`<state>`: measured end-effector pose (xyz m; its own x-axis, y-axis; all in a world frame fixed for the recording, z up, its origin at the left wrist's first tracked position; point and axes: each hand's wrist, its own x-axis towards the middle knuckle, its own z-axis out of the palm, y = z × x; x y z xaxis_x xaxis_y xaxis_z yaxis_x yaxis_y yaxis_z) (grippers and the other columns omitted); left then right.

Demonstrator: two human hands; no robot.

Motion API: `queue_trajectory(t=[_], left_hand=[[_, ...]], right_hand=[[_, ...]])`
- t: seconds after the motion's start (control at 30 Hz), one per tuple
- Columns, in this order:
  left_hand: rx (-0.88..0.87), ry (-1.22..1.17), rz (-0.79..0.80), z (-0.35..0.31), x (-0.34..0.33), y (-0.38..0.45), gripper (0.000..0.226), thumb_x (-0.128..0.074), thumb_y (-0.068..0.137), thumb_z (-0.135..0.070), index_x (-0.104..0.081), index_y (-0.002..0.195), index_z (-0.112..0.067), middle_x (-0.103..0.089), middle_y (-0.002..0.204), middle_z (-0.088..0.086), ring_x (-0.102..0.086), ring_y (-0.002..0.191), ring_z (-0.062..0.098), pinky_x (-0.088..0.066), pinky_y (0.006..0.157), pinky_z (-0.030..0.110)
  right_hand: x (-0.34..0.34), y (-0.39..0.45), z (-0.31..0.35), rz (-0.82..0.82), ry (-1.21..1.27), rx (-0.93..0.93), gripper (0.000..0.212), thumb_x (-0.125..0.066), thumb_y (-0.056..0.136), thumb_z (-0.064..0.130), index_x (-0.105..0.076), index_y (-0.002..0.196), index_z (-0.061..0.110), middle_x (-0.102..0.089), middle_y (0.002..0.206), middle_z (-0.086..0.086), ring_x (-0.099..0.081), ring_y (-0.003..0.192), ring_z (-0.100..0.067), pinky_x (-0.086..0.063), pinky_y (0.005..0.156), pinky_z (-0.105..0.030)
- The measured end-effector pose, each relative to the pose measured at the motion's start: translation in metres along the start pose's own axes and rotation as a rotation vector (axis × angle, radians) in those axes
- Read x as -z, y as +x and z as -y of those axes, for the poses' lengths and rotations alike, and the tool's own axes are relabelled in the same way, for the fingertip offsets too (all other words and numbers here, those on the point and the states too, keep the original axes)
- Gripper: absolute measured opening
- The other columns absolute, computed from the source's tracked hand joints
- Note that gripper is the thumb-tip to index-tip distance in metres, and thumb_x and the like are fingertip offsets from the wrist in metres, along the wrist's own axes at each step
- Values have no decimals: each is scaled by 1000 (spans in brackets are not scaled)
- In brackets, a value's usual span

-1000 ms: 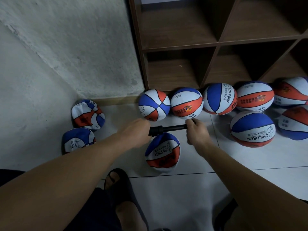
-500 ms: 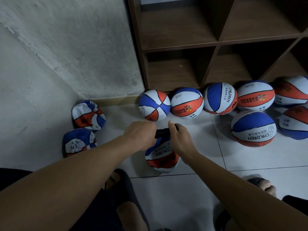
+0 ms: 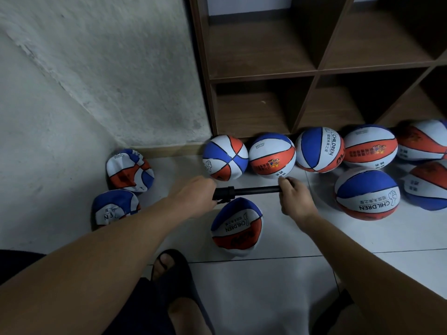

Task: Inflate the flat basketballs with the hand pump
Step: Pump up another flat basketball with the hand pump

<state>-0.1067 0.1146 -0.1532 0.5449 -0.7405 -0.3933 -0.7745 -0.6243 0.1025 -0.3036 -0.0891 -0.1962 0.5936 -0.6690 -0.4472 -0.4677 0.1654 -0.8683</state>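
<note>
Two hands hold a black hand pump (image 3: 249,191) level above a partly flat basketball (image 3: 236,228) on the tiled floor (image 3: 266,286). Left hand (image 3: 193,197) grips the pump's barrel end, fingers curled round it; right hand (image 3: 294,197) grips the handle end with the rod drawn out. Two crumpled flat balls (image 3: 129,170) lie near the wall (image 3: 96,81); inflated balls (image 3: 272,155) line the base of a wooden shelf (image 3: 314,71).

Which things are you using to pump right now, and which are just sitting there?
In use: hand pump, left hand, right hand, flat ball under the pump.

Just sitting: two crumpled balls by the wall, round balls, wooden shelf.
</note>
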Motion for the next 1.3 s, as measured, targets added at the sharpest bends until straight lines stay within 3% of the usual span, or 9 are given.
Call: queue_trajectory(t=[0.1,0.27,0.4,0.53,0.67,0.83,1.03,1.17,1.3], left_hand=[[-2,-29,0,0,0,1,39,-72,95,-24,-42,71,-26,-57,76,1,-56,64,18,-40,54,32],[28,-25,-12,-15,-1,1,38,-73,95,-24,-46,69,-25,-60,74,0,-66,70,26,-61,65,41],[7,19,-20,-24,2,-2,36,-72,97,-27,-46,71,-26,-59,75,-1,-62,70,23,-53,63,37],[-27,84,-17,-31,7,-5,23,-72,96,-31,-59,81,-20,-54,73,-3,-63,74,27,-58,70,38],[-76,119,-20,-35,9,-7,16,-74,95,-36,-70,97,-20,-56,76,-3,-63,75,26,-58,71,37],[-78,124,-7,-34,6,-8,19,-73,97,-37,-63,87,-24,-56,73,-5,-61,70,24,-45,63,33],[-14,14,60,-14,7,-6,32,-72,98,-23,-50,74,-21,-59,77,3,-56,64,17,-38,54,30],[9,8,49,-4,9,-7,33,-71,95,-25,-50,70,-23,-58,71,-1,-54,58,14,-35,51,30],[20,2,34,-6,7,-8,32,-70,94,-26,-50,70,-23,-59,71,0,-55,58,16,-36,52,30]], right_hand=[[-10,-1,1,-42,-26,22,32,-47,107,39,-51,87,15,-43,66,-1,-40,60,-19,-37,53,-34],[-32,-9,4,-71,-39,40,44,-46,97,53,-54,90,10,-47,71,-2,-45,69,-24,-41,65,-45],[-54,-22,8,-58,-73,61,43,-46,105,45,-55,87,7,-49,70,-4,-47,67,-20,-42,64,-43],[-71,-32,13,-22,-103,96,43,-45,113,42,-54,84,12,-51,69,1,-49,64,-16,-40,61,-36],[-80,-39,13,17,-80,97,48,-43,113,50,-63,96,10,-65,85,-12,-63,77,-22,-50,68,-40],[-80,-38,8,13,-100,100,49,-43,112,50,-64,95,9,-67,85,-12,-64,78,-26,-51,67,-42],[-44,-15,-6,-25,-120,34,51,-46,102,55,-58,86,8,-53,69,-5,-51,66,-23,-48,63,-48],[-6,0,-7,9,-63,-15,39,-47,109,45,-52,90,12,-44,69,-4,-40,60,-20,-38,52,-35],[0,5,-4,15,-35,-24,32,-49,109,39,-47,88,15,-39,67,-2,-34,59,-19,-33,50,-31]])
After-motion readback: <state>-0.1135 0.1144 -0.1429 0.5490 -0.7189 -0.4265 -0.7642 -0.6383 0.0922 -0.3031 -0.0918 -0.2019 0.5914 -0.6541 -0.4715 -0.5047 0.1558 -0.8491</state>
